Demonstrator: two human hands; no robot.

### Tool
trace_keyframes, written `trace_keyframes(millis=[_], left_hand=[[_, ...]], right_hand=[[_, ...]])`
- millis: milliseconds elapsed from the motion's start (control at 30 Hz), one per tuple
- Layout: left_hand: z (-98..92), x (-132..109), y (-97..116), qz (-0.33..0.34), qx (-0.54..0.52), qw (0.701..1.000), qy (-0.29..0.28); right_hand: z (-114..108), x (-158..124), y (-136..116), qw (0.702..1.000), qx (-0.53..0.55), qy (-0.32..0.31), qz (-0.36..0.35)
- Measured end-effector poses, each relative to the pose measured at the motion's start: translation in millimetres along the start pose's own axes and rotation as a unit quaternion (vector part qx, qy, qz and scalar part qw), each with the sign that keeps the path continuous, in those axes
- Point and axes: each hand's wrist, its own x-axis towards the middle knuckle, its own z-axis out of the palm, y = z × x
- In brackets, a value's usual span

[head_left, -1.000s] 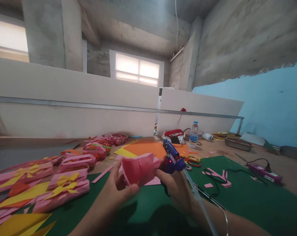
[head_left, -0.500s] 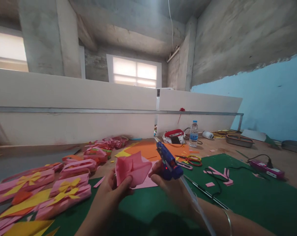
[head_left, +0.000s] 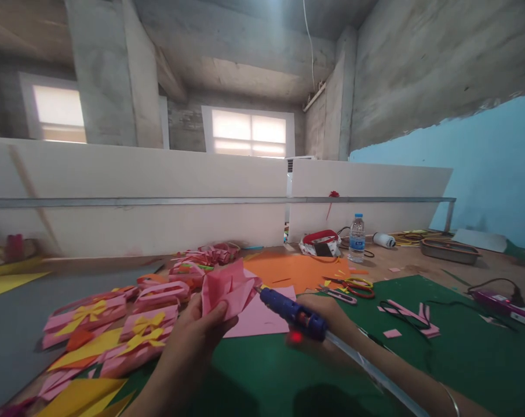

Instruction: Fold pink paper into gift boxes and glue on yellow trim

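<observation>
My left hand (head_left: 201, 330) grips a folded piece of pink paper (head_left: 228, 289), thumb on its near face. A blue hot glue gun (head_left: 295, 313) with a long clear glue stick (head_left: 371, 373) out of its back is in my right hand (head_left: 327, 321), whose fingers are partly hidden and blurred. The gun's nozzle points left, at the right edge of the folded paper; whether it touches I cannot tell. Under them a flat pink sheet (head_left: 262, 320) lies partly on the green cutting mat (head_left: 254, 370).
Finished-looking pink paper bags with yellow bows (head_left: 145, 324) crowd the left. Behind lie orange paper (head_left: 297, 269), scissors (head_left: 360, 286) and a box cutter (head_left: 338, 294). A water bottle (head_left: 357, 240) stands at the back. A purple power strip (head_left: 506, 307) with a cord sits at right.
The glue gun has swung from pointing up and away to pointing left, its nozzle now at the folded paper. My left hand still holds the paper. The view has shifted left.
</observation>
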Motion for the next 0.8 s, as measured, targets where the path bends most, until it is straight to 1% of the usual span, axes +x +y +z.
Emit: trace_keyframes(millis=[133,200,300,367,433,567,667,800], left_hand=[[2.7,-2,3,0.043,0.024,0.998,0.042],[3.8,-4,3,0.061,0.041,0.996,0.048],[4.5,-6,4,0.073,0.054,0.995,0.043],[3.9,-5,3,0.067,0.051,0.996,0.043],[2.5,-2,3,0.047,0.046,0.997,0.045],[-1.0,2,2,0.004,0.018,0.999,0.031],[-3.9,4,0,-0.007,-0.006,1.0,0.016],[-6.9,5,-4,-0.02,-0.002,1.0,-0.014]], right_hand=[[-3,0,-7,1.0,0.007,-0.018,-0.001],[-2,-1,-10,1.0,0.004,-0.025,0.006],[4,-3,-7,0.999,-0.002,-0.027,0.025],[11,-3,-2,0.999,-0.011,-0.01,0.034],[14,-3,2,0.999,-0.022,0.005,0.034],[11,-2,1,0.997,-0.045,0.018,0.052],[9,-2,1,0.997,-0.048,0.017,0.057],[15,-4,5,0.999,-0.035,-0.01,0.037]])
